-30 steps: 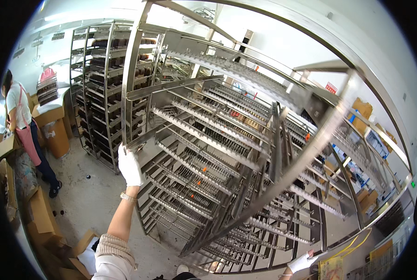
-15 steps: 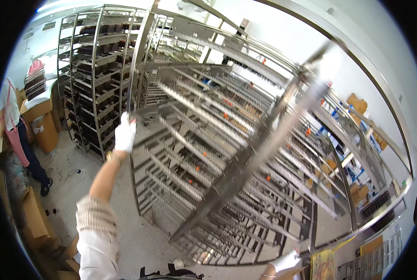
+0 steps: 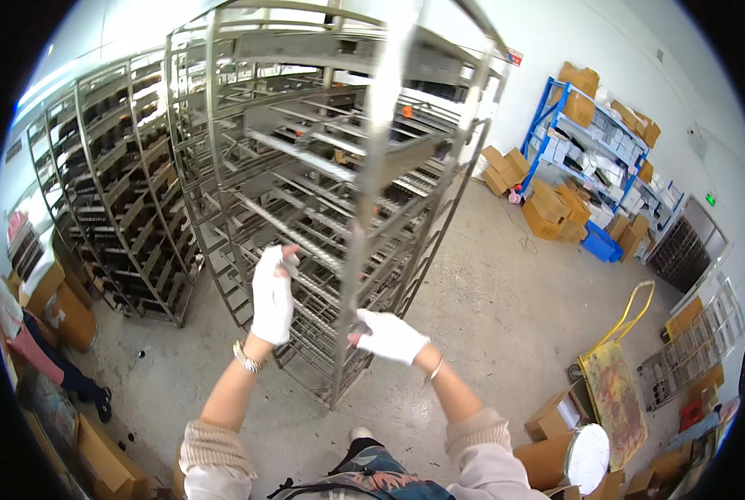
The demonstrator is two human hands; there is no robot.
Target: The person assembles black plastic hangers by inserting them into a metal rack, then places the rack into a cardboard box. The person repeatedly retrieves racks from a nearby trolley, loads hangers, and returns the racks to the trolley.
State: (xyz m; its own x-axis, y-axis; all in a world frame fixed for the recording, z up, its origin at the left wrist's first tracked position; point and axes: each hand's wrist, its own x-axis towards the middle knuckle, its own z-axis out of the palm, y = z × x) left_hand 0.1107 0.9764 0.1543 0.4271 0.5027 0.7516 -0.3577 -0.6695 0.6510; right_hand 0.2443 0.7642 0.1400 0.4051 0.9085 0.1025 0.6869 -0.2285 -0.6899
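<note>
A tall metal rack (image 3: 347, 283) on the floor stands right before me, with rows of slanted, toothed bars and a few small orange bits. Both my hands wear white gloves with bare fingertips. My left hand (image 3: 272, 296) is raised in front of the rack's left side, its fingers loosely bent and apart, with nothing seen in them. At the near corner post, my right hand (image 3: 392, 337) has its fingers closed at the upright metal bar. That post is smeared by motion toward its top.
A second rack (image 3: 110, 200) loaded with dark pieces stands left. Near it is a person in a pink apron (image 3: 43, 350). To the right are a blue shelf (image 3: 547, 125) with boxes, a blue bin (image 3: 600, 242), a yellow-handled cart (image 3: 614, 392) and a white round lid (image 3: 587, 458).
The rack has turned and now stands more upright in view. My left hand has left its far post and come nearer. My right hand has moved from the lower edge up to the near post.
</note>
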